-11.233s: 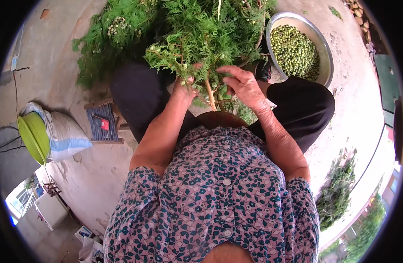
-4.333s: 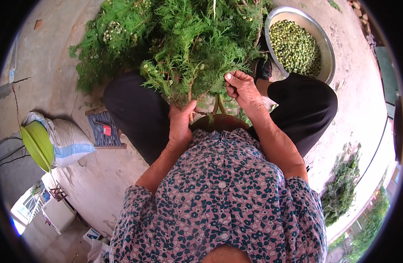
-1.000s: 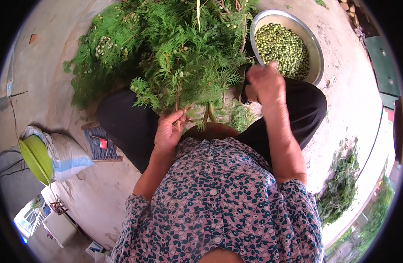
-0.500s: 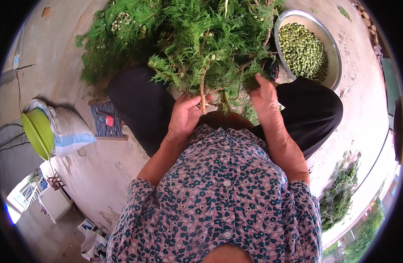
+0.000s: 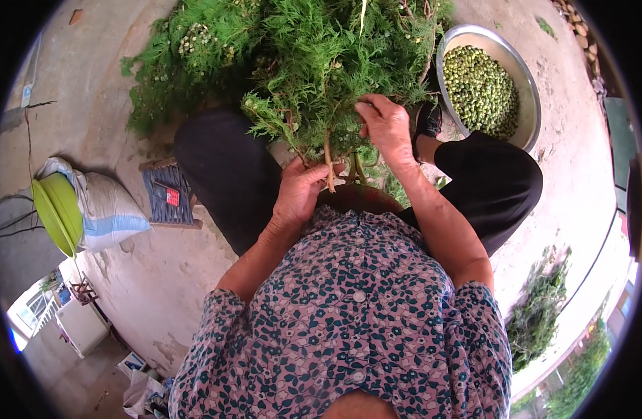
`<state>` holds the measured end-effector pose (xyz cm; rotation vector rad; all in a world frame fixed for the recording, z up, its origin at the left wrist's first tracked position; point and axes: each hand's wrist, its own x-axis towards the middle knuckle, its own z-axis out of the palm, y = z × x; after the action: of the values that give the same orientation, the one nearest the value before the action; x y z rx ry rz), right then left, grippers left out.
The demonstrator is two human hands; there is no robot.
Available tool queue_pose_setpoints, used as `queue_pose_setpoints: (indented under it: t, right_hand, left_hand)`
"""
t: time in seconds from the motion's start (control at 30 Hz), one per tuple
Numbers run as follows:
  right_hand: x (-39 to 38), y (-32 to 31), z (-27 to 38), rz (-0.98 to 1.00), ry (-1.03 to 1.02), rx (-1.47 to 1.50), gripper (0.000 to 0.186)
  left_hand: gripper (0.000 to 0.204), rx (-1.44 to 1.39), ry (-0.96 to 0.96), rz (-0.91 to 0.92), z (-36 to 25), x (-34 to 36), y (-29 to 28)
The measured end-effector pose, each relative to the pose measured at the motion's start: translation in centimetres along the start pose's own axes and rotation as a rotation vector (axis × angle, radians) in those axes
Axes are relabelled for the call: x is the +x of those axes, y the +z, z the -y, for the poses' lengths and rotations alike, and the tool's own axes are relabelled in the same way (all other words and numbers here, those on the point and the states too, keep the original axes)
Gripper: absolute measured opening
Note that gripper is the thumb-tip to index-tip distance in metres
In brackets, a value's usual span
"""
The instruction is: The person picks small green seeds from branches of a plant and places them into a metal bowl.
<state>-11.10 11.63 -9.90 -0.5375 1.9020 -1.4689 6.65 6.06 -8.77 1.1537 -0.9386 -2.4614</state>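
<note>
- Gripping branch (image 5: 328,155) by stem with left hand (image 5: 301,191), 12 o'clock.
- Right hand (image 5: 387,130) curled at its 3 o'clock side; can't tell if pinching.
- Already in bowl (image 5: 526,101), 2 o'clock: many green cones (image 5: 481,91).
- Still on pile (image 5: 164,87), 11 o'clock: cone clusters (image 5: 194,40).

Concrete floor (image 5: 143,300) and low stool (image 5: 157,212) suggest a home yard (image 5: 572,167).

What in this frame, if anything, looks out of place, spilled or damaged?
Little stands out. The pale, hard floor has a darker, rough-edged patch at lower left, so it looks worn there. The small round green pieces lie inside the round silver metal basin.
</note>
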Motion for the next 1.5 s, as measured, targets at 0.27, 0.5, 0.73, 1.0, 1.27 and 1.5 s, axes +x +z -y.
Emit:
queue_pose_setpoints:
  t: [0.27,0.5,0.73,1.0,1.27,1.5]
  right_hand:
    - [1.7,1.8,-1.3,-0.025,-0.166,-0.275,0.025]
    - [3.7,-2.1,-2.8,-0.282,0.093,0.427,0.009]
    - [2.3,-2.0,-1.2,0.001,0.193,0.737,0.006]
    - [2.4,1.0,-1.2,0.246,-0.056,-0.231,0.025]
    - [2.6,1.9,-0.6,0.333,0.089,-0.209,0.02]
    - [2.7,3.0,-5.4,-0.019,-0.151,-0.131,0.014]
  left_hand:
    - [0.018,0.013,-0.011,-0.089,0.0,-0.1,0.4]
    - [0.019,0.258,0.055,-0.037,-0.5,-1.2,0.5]
    - [0.019,0.264,0.031,-0.014,-0.4,-0.7,0.3]
    - [0.02,0.147,-0.031,-0.093,-0.2,-0.3,0.4]
    - [0.018,0.149,-0.062,-0.119,-0.2,-0.3,0.4]
    - [0.019,0.099,-0.05,-0.081,-0.1,0.1,0.4]
